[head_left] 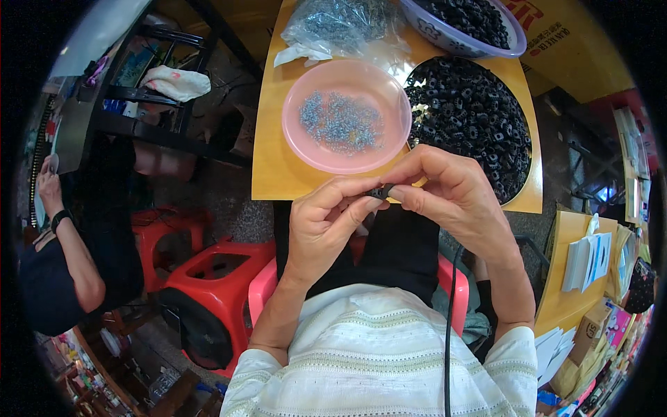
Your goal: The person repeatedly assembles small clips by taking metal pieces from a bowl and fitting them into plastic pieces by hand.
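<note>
Black and tiny, a small part [381, 191] sits pinched between my left hand [325, 224] and right hand [450, 194], fingertips hiding most of it. Beyond, on the wooden worktop [274, 167], I see a pink bowl [346, 115] of small grey-blue pieces, a tray [472, 118] heaped with black rings, and a lavender basin [467, 28], cut off at the frame's top edge.
</note>
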Demonstrator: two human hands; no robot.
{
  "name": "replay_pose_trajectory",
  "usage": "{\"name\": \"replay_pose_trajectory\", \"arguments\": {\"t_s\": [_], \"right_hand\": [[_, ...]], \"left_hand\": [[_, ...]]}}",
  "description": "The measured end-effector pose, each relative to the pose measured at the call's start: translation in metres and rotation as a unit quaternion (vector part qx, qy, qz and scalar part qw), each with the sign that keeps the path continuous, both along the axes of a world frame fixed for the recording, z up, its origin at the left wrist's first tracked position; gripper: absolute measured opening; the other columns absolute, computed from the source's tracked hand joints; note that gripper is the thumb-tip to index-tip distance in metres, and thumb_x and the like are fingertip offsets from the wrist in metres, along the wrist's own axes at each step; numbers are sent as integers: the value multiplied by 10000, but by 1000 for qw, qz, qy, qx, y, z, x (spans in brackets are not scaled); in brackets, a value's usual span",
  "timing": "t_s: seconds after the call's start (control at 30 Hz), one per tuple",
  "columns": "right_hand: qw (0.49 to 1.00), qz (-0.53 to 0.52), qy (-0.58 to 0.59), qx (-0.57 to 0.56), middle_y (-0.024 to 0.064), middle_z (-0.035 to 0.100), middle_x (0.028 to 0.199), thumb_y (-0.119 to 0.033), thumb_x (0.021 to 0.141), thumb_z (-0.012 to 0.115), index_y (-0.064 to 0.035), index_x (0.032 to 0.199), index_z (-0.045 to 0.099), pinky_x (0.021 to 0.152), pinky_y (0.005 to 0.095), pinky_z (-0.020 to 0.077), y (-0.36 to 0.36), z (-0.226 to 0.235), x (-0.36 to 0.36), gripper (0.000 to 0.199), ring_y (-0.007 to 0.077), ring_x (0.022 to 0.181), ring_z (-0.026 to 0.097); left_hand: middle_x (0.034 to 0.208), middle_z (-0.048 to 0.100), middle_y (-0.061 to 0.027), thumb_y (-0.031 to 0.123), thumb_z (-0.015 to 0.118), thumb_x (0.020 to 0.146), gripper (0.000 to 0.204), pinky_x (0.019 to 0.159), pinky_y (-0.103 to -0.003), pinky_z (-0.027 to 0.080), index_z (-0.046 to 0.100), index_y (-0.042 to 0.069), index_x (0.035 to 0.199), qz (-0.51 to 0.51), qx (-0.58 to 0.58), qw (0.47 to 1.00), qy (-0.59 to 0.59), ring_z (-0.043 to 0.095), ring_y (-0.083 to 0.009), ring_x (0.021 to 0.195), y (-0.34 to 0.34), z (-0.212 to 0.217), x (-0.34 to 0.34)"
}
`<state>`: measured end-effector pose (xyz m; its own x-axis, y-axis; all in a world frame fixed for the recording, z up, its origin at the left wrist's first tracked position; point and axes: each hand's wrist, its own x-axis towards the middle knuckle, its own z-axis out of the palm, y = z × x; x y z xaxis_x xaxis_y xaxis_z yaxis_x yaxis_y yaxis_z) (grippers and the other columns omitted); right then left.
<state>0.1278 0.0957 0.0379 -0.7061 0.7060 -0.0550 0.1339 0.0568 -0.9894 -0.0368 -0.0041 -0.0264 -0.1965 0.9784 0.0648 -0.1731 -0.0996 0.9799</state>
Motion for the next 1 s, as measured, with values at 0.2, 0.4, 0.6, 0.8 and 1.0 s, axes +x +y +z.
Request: {"name": "replay_pose_trajectory", "arguments": {"t_s": [0.2, 0.4, 0.6, 0.8, 1.0], "right_hand": [[996, 6, -68, 53, 112, 668, 760, -22, 861, 607, 38, 949, 617, 640, 274, 532, 1, -8, -5, 107, 140, 707, 667], [995, 0, -78, 55, 126, 672, 756, -6, 860, 596, 52, 920, 592, 639, 280, 536, -2, -35, -10, 83, 154, 719, 685], [999, -18, -36, -7, 107, 682, 816, -1, 890, 583, 62, 956, 601, 659, 262, 552, 3, -49, -9, 93, 127, 761, 678], [998, -51, -7, -30, 101, 669, 847, -3, 894, 585, 63, 1007, 603, 685, 260, 557, 1, -45, -11, 132, 137, 788, 677], [979, -59, -42, 188, 138, 619, 852, 22, 777, 662, 30, 1067, 580, 679, 309, 542, -11, -48, -7, 302, 207, 744, 653]], "left_hand": [[903, 706, -79, 5, 624, 895, 206, 630, -201, 527, 634, -16, 1100, -12, -22, 998, 54, 677, -107, 801, 0, -7, -3], [868, 709, -79, 1, 637, 882, 170, 662, -228, 541, 653, -28, 1049, 24, -19, 997, 67, 680, -113, 777, 4, -35, 5], [893, 702, -77, 13, 617, 902, 170, 724, -227, 541, 646, -46, 1059, 34, -56, 995, 70, 677, -113, 804, 10, -36, 7], [926, 695, -71, 30, 597, 923, 184, 739, -230, 543, 629, -44, 1088, 4, -39, 999, -32, 669, -111, 831, 21, -31, 4], [936, 682, -75, 48, 606, 923, 188, 743, -236, 554, 617, -36, 1091, -5, -65, 992, -112, 665, -114, 816, 22, -32, 7]]}}
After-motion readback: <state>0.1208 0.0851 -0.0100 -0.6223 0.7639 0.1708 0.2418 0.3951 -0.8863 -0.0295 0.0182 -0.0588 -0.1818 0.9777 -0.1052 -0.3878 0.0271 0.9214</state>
